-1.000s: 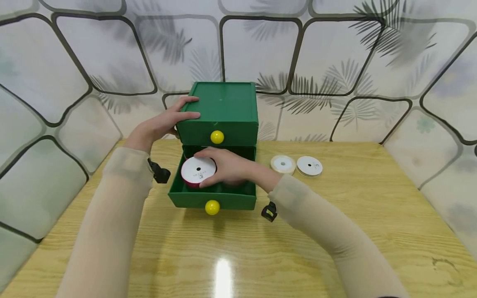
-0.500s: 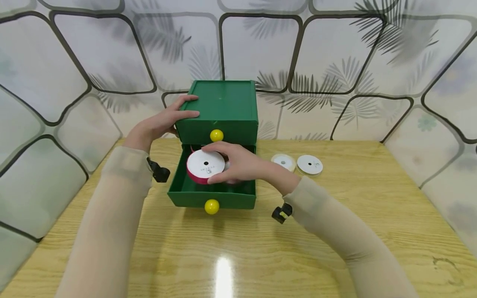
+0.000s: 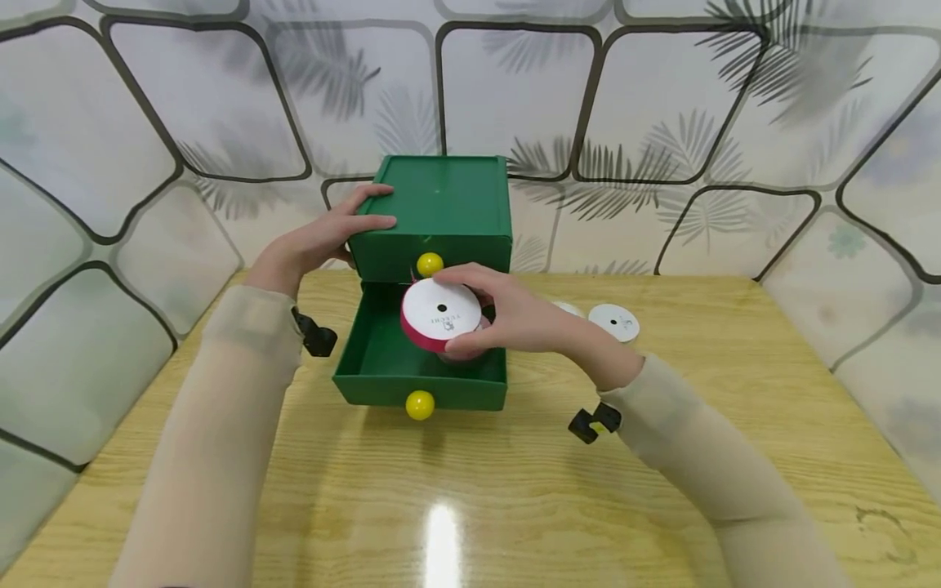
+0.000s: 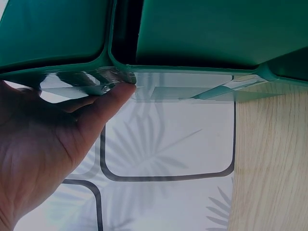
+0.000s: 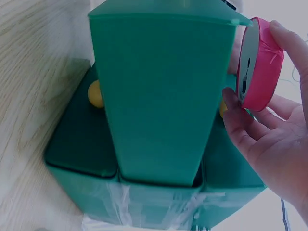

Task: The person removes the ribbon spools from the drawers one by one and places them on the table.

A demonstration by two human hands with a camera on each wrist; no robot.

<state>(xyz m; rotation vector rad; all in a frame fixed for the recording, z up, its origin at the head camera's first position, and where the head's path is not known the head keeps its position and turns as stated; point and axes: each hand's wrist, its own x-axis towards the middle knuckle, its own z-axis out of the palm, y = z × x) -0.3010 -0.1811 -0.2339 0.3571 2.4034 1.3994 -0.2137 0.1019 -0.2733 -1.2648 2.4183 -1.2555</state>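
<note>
My right hand (image 3: 525,314) pinches a ribbon spool (image 3: 439,314) between thumb and fingers. The spool has a white printed face with a dark centre hole and a band of pinkish-red ribbon; in the right wrist view the ribbon (image 5: 267,72) shows plainly. It is held tilted above the pulled-out drawer (image 3: 466,394) of a green cabinet (image 3: 444,196). On the cabinet's top left edge rests my left hand (image 3: 312,243), two fingers lying straight on the top. In the left wrist view its thumb (image 4: 103,113) touches the side wall.
Two more pale spools lie on the wooden table right of the cabinet: a white spool (image 3: 614,322) and another spool (image 3: 568,308), mostly hidden behind my right hand. Yellow knobs stick out from the drawer fronts, among them the lower knob (image 3: 420,405). A patterned wall stands behind.
My right hand has lifted the red ribbon spool from the drawer's left side, moving it right and up. The left hand has stayed on the cabinet.
</note>
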